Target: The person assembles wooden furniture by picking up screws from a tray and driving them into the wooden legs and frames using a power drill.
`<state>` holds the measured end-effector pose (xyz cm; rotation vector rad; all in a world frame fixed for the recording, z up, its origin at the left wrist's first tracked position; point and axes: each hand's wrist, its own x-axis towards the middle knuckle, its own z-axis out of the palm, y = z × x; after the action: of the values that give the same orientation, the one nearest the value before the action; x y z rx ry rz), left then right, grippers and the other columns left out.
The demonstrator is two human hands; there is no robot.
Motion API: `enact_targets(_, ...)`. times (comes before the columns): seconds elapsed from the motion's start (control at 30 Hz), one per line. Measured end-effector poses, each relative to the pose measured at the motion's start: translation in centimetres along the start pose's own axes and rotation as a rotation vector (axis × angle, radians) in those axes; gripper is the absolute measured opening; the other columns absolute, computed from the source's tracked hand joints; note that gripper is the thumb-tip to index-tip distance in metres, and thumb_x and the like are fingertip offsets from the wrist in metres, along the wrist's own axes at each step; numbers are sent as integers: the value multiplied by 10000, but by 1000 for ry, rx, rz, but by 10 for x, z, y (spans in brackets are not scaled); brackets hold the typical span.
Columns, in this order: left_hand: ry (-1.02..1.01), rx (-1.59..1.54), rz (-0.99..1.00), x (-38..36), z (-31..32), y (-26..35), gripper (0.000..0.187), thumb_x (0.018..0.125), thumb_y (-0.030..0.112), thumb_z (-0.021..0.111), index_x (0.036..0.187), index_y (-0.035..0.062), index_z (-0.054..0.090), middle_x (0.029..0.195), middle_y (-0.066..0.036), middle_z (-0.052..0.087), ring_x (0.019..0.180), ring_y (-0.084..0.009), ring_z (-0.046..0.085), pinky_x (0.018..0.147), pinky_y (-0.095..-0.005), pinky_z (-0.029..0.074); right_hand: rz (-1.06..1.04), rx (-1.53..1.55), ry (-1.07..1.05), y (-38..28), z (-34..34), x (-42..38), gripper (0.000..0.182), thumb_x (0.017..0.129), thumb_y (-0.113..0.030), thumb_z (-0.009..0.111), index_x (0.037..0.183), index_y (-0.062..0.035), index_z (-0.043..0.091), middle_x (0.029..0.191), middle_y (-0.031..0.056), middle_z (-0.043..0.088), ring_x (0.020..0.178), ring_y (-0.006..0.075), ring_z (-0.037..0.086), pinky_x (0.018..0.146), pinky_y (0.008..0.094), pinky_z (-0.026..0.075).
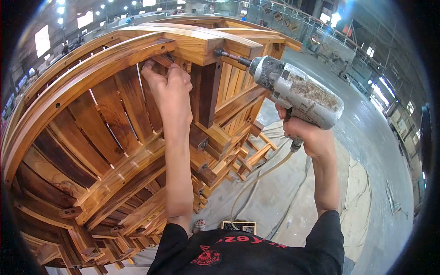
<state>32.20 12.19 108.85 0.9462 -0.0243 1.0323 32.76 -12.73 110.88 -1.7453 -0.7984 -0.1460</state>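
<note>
My right hand (pixel 305 130) is closed round the handle of a worn silver air impact driver (pixel 305 91). The driver's dark bit (pixel 233 57) points left, and its socket tip meets the end of a thick wooden rail (pixel 197 48) at a dark hole. My left hand (pixel 168 85) is raised under the curved wooden frame (pixel 91 64). Its fingers are bent and pinch a small reddish-brown wooden block (pixel 162 60) in the corner below the rail. Part of that block is hidden by the fingers.
Slatted wooden furniture pieces (pixel 211 137) are stacked on the left and centre. A pale air hose (pixel 261 176) runs from the driver to the floor, near a box of small dark parts (pixel 247 226). Cloth sheeting (pixel 293 183) covers part of the grey floor (pixel 366 133).
</note>
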Motion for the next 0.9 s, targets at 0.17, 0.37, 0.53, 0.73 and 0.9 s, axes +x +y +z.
enact_targets(0.17, 31, -47, 5, 1, 1, -3, 293, 913, -14, 448, 1167, 49, 317, 717, -3, 404, 524, -52, 372, 411, -205, 266, 5, 109, 59, -5, 10, -1, 315, 580, 78, 568, 880, -15, 594, 790, 16, 532, 711, 97, 486, 579, 243, 382)
enact_targets(0.37, 17, -34, -3, 1, -1, -4, 351, 911, -20, 440, 1224, 50, 298, 728, -8, 400, 526, -52, 364, 412, -208, 268, 36, 104, 54, -5, 12, -2, 327, 586, 88, 557, 894, -16, 592, 797, 15, 534, 700, 96, 482, 574, 244, 381)
enact_targets(0.53, 22, -39, -16, -1, 0, -3, 359, 915, -15, 443, 1236, 48, 292, 728, -9, 394, 533, -54, 359, 417, -210, 268, 58, 90, 21, 2, 4, 1, 293, 633, 63, 585, 915, -17, 602, 810, -2, 572, 708, 85, 506, 581, 250, 415)
enact_targets(0.73, 1, -31, -28, -3, -2, 0, 417, 910, -23, 429, 1283, 41, 255, 773, -29, 420, 552, -60, 378, 445, -214, 282, 60, 102, -23, 3, 3, 1, 266, 699, 22, 639, 961, -26, 632, 840, -18, 631, 728, 73, 547, 612, 253, 457)
enact_targets(0.9, -33, -38, -36, -1, -6, -1, 500, 900, -38, 416, 1349, 31, 207, 820, -49, 438, 569, -67, 399, 468, -218, 299, 66, 154, -10, 7, 6, -1, 273, 711, 23, 646, 979, -25, 629, 846, -15, 626, 726, 71, 543, 607, 246, 447)
